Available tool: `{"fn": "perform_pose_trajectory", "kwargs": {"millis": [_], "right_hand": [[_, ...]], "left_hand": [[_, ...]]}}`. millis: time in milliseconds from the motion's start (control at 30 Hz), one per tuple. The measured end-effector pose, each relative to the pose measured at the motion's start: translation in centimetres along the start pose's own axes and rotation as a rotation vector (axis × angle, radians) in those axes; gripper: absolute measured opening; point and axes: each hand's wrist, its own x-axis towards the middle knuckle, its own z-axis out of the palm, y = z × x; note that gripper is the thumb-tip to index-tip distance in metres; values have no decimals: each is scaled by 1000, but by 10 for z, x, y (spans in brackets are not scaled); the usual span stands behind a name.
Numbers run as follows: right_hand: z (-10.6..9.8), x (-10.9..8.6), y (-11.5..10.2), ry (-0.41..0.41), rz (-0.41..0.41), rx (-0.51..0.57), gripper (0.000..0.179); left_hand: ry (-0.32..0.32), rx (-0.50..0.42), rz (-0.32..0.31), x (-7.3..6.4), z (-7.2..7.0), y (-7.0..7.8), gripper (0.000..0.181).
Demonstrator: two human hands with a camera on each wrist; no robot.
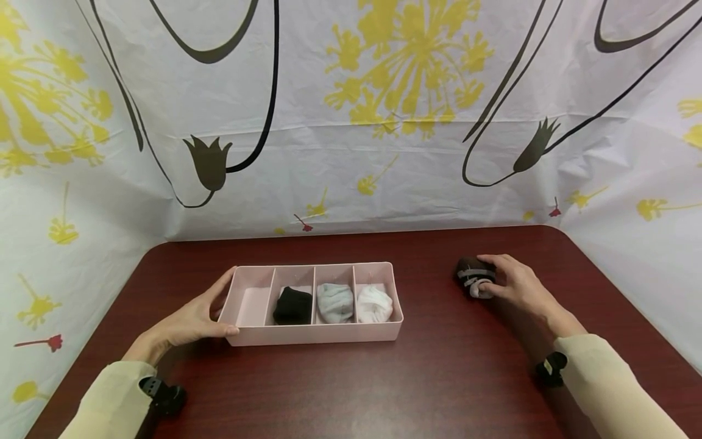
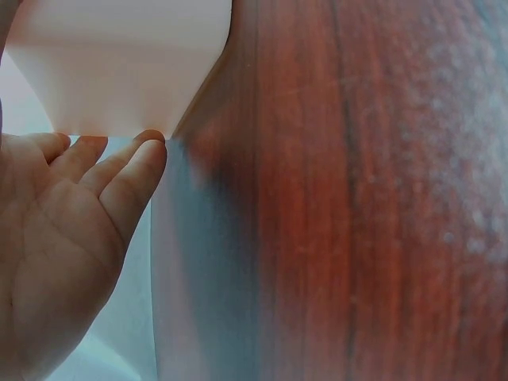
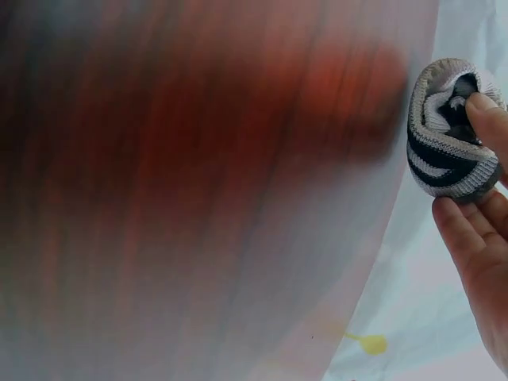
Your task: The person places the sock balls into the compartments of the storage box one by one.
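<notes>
A pale pink organizer box (image 1: pixel 318 334) with compartments in a row stands on the table. The leftmost compartment is bare; the others hold a black rolled sock (image 1: pixel 293 306), a grey rolled sock (image 1: pixel 335 303) and a white rolled sock (image 1: pixel 375 304). My left hand (image 1: pixel 189 317) grips the box's left end, thumb at the front wall and fingers toward the back corner. In the left wrist view, fingertips touch the box's end wall (image 2: pixel 119 87). Right of the box, my right hand (image 1: pixel 521 289) pinches a dark rolled sock with grey stripes (image 3: pixel 448 171) between thumb and fingers.
The dark red wooden table (image 1: pixel 351 390) has rounded far corners. A white sheet (image 1: pixel 340 183) with yellow and grey flower prints hangs behind it and along both sides. Black straps with small devices (image 1: pixel 164 396) sit on both wrists.
</notes>
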Motion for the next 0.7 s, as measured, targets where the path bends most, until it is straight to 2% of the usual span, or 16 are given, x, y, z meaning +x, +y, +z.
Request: {"fn": "perform_pose_trajectory", "kwargs": {"millis": [367, 700], "right_hand": [[-1, 13, -25, 80, -2, 88, 61], [0, 38, -59, 104, -42, 259, 62]], "left_hand": [[-1, -11, 10, -1, 0, -1, 108], [0, -4, 22, 0, 1, 0, 109]]}}
